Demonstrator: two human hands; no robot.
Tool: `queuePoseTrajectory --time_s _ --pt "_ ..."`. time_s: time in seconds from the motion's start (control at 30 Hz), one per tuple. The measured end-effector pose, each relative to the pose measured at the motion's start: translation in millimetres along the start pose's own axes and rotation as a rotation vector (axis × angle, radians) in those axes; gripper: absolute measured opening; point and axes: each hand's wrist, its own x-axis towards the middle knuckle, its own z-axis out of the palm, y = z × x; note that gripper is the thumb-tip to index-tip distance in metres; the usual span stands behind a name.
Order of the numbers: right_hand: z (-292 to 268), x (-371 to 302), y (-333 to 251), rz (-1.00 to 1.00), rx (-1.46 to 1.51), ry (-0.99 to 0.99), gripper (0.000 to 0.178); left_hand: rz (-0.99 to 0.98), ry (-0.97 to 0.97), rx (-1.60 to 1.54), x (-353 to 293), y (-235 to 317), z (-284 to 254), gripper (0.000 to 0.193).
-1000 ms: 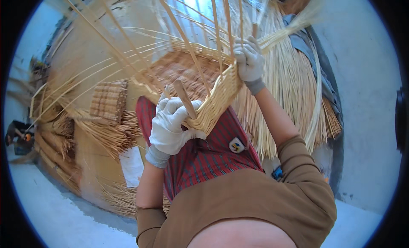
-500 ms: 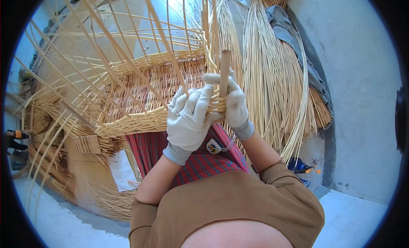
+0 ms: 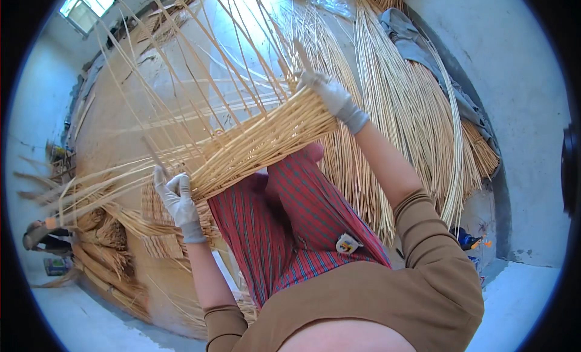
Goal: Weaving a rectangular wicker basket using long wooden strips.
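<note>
A partly woven wicker basket [image 3: 260,143] is tilted above my knees, its near woven side toward me and its long upright stakes [image 3: 212,80] pointing away. At the basket's left end my gloved left hand [image 3: 177,201] is closed around the corner, beside a thick corner stick [image 3: 154,152]. My gloved right hand [image 3: 327,95] grips the right upper corner, next to another thick stick [image 3: 302,55]. Both gloves are white with grey cuffs. The basket's inside is mostly hidden behind the raised side. A red striped cloth [image 3: 290,225] covers my lap.
Long pale willow rods [image 3: 399,110] lie in a big spread on the right, partly under a grey cloth [image 3: 402,34]. Bundles of brown wicker [image 3: 109,249] lie at the left. A dark blue object with an orange tip [image 3: 466,238] stands near the right wall.
The basket has been turned and tipped, so its near side now faces me. My left hand has moved from the right corner to the left end. My right hand has shifted slightly up.
</note>
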Motion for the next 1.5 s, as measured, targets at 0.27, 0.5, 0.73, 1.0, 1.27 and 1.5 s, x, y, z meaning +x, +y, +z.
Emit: queuePoseTrajectory --time_s 0.27,0.5,0.73,1.0,1.27,1.5 --pt "2.1 34.1 92.3 -0.103 -0.083 -0.007 0.057 -0.002 0.09 -0.002 24.2 -83.0 21.9 0.104" --pt "7.4 21.4 89.8 -0.382 -0.054 0.054 0.055 -0.037 0.194 -0.232 41.9 -88.9 -0.8 0.078" --pt "-0.8 -21.4 -5.8 -0.236 0.076 0.021 0.051 -0.165 -0.282 -0.303 73.0 -45.6 -26.4 0.012" --pt "-42.9 -36.2 -33.9 -0.207 0.164 0.007 0.079 -0.276 -0.061 -0.558 -8.3 40.1 -32.1 0.02" --pt "-31.9 -12.7 -12.8 0.004 -0.056 0.015 0.1 -0.361 0.008 -0.658 -65.2 40.2 -39.1 0.024" --pt "-8.1 -44.8 -17.6 -0.066 0.077 -0.07 0.07 -0.241 0.045 -0.646 -72.7 10.5 -32.7 0.021"
